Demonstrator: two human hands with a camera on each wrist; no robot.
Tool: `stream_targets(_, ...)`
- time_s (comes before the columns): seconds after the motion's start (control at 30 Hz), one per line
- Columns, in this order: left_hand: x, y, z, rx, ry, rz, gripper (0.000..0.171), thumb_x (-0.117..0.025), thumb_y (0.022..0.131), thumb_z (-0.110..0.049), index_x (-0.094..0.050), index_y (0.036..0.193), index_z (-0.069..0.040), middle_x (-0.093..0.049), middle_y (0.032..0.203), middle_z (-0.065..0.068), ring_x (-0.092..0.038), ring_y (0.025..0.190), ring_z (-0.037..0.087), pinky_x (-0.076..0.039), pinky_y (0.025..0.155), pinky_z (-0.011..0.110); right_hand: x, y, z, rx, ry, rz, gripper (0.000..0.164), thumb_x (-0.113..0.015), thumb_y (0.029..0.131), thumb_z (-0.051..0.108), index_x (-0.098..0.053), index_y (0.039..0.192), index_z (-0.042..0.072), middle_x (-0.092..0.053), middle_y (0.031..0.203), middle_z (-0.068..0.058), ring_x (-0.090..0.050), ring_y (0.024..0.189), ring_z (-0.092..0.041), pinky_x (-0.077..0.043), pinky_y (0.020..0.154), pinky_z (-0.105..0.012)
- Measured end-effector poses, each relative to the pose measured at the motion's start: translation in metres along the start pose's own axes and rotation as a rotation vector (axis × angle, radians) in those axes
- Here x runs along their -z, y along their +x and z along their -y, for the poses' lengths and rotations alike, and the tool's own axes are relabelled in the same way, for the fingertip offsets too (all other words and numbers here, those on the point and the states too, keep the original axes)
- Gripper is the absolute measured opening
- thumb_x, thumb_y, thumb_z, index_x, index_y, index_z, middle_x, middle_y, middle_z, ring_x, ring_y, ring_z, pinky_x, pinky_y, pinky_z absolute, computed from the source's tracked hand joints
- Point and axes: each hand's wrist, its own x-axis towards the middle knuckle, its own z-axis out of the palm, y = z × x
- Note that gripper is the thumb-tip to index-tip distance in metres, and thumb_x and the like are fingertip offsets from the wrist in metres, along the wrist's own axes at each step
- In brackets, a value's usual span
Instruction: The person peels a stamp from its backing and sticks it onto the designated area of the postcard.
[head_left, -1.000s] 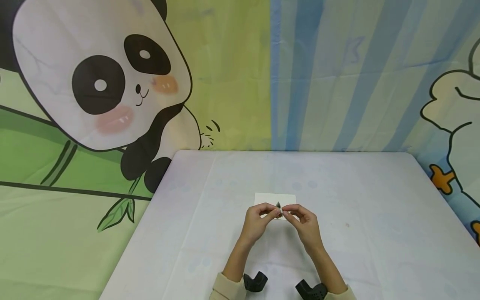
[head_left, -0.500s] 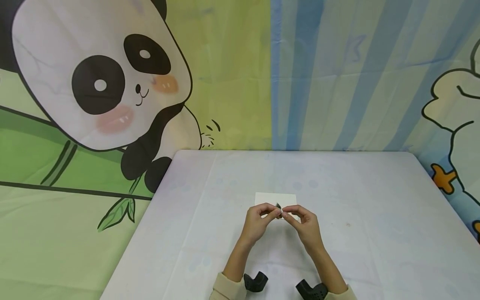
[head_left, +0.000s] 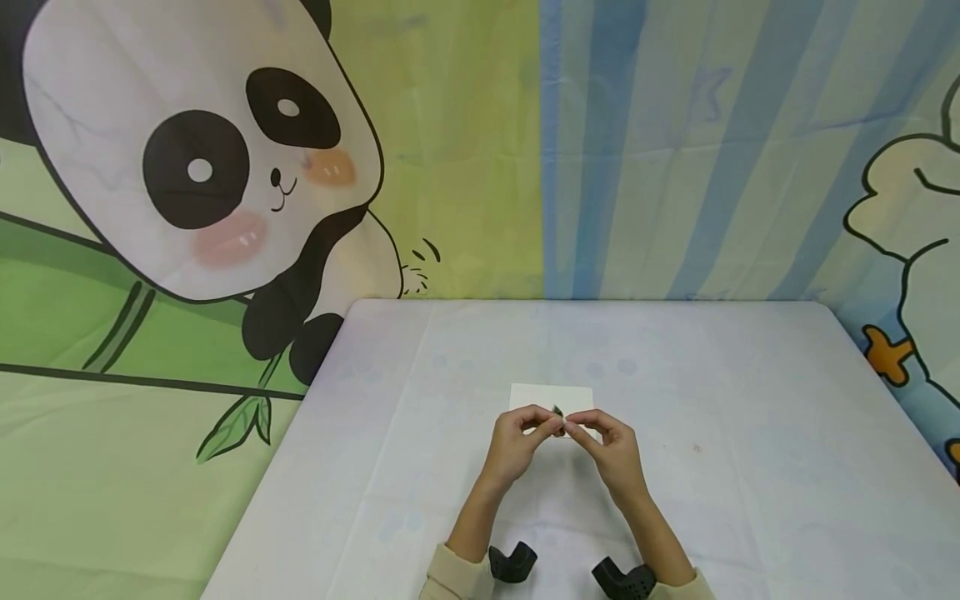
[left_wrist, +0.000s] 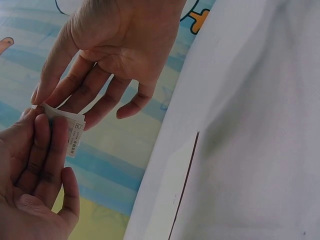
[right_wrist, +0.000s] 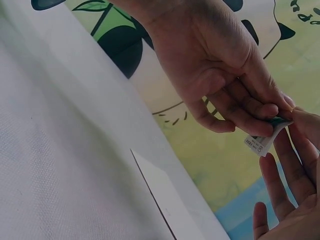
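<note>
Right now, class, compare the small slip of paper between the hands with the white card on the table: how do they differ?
The slip is tiny, while the card is clearly larger. The slip is held off the table, pinched by the left hand and right hand; the card lies flat on the table, untouched. The slip is bent and carries small print, including "80"; the card looks plain. Both are pale and thin.

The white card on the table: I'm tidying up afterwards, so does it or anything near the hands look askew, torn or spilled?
Nothing stands out. The white card lies flat and square on the table. Above it the left hand and right hand pinch a small bent printed slip, with no tear visible.
</note>
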Motion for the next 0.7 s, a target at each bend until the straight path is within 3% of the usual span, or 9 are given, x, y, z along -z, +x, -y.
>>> stream_targets(0.1,-0.001,0.0,0.005,-0.025,0.001,-0.013,0.017,-0.064,0.086,-0.019,-0.068,0.084,-0.002,-0.068,0.077,0.006,-0.063,0.077,0.014,-0.049,0.076,0.033,0.0,0.0,0.0,0.005,-0.005,0.008,0.015,-0.068,0.084,0.008,-0.067,0.093,-0.004,-0.066,0.089,-0.01,-0.056,0.094,-0.019,-0.034,0.092,-0.031)
stream_targets(0.27,-0.001,0.0,0.002,-0.008,0.009,-0.01,0.016,-0.065,0.086,-0.019,-0.068,0.083,-0.003,-0.068,0.077,0.006,-0.063,0.077,0.013,-0.049,0.076,0.033,0.0,-0.001,0.001,0.001,-0.01,0.0,0.017,-0.066,0.086,0.009,-0.066,0.093,-0.006,-0.066,0.089,-0.01,-0.056,0.094,-0.017,-0.031,0.093,-0.037)
stream_targets(0.53,-0.002,-0.004,-0.027,-0.001,0.009,0.013,0.015,-0.063,0.087,-0.008,-0.066,0.085,0.007,-0.067,0.08,0.018,-0.063,0.077,0.018,-0.048,0.077,0.033,-0.002,-0.001,0.003,-0.02,0.011,-0.067,0.016,-0.066,0.085,0.008,-0.066,0.09,-0.007,-0.067,0.086,-0.008,-0.058,0.091,-0.018,-0.035,0.089,-0.036)
stream_targets(0.7,-0.004,-0.005,-0.029,0.016,0.013,0.002,0.013,-0.063,0.086,-0.008,-0.066,0.085,0.005,-0.067,0.08,0.017,-0.064,0.077,0.018,-0.049,0.077,0.035,0.001,-0.001,0.001,-0.05,-0.016,-0.125,0.016,-0.067,0.084,0.009,-0.067,0.09,-0.006,-0.067,0.086,-0.005,-0.058,0.09,-0.016,-0.036,0.086,-0.033)
